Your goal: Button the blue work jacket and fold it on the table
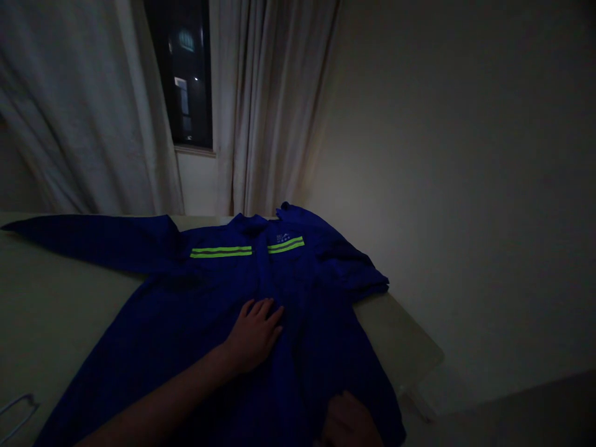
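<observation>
A dark blue work jacket (209,298) lies spread front side up, its collar toward the window. Bright yellow-green reflective strips (221,252) cross its chest, and small pale lettering (282,237) sits above the right-hand strip. One sleeve stretches out to the left; the other slopes down to the right. My left hand (255,334) rests flat on the jacket's middle, near the front placket, fingers spread. Lower right, my right hand (350,422) is over the jacket's lower part, dark and curled closed. Whatever its fingers hold is hidden.
Under the jacket is a pale table (410,335) with a rounded corner at right, beside a plain wall (456,186). A thin wire-like loop (21,406), perhaps a hanger, lies at lower left. Long curtains (274,93) flank a dark window (186,81) behind.
</observation>
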{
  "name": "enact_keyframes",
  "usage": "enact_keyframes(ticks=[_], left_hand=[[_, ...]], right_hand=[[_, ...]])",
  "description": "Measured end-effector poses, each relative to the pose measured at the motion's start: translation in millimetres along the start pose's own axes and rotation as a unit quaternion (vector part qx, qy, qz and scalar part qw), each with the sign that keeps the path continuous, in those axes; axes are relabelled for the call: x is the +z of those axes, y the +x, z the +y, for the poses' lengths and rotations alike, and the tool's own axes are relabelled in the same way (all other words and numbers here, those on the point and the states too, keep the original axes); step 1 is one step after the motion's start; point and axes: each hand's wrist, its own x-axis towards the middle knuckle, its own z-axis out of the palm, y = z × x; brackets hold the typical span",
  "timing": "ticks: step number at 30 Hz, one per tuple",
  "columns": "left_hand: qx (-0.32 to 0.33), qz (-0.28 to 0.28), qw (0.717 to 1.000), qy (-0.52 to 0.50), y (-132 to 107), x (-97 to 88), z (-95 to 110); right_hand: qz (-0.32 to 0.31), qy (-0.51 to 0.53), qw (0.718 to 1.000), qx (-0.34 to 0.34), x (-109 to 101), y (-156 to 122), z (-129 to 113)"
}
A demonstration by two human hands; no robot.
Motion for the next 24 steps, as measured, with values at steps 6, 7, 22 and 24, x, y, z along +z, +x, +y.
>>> enact_keyframes(ticks=[6, 7, 22, 24], left_hand=[[-0.006, 0.005, 1.000, -0.014, 22.1, -22.4, -35.0], [-0.029, 0.016, 0.999, 0.008, 29.6, -28.3, -46.2], [-0.162, 0.089, 0.981, 0.050, 51.4, -4.8, -113.1], [-0.163, 0.092, 0.981, 0.049, 51.9, -5.0, -113.3]], right_hand=[[-0.117, 0.091, 0.987, 0.069, 7.0, 143.2, 15.7], [-0.120, 0.105, 0.986, 0.058, 20.7, 173.6, 21.8], [-0.195, -0.099, 0.952, 0.214, 170.0, 354.4, 107.7], [-0.198, -0.096, 0.953, 0.211, 170.6, 352.0, 115.1]])
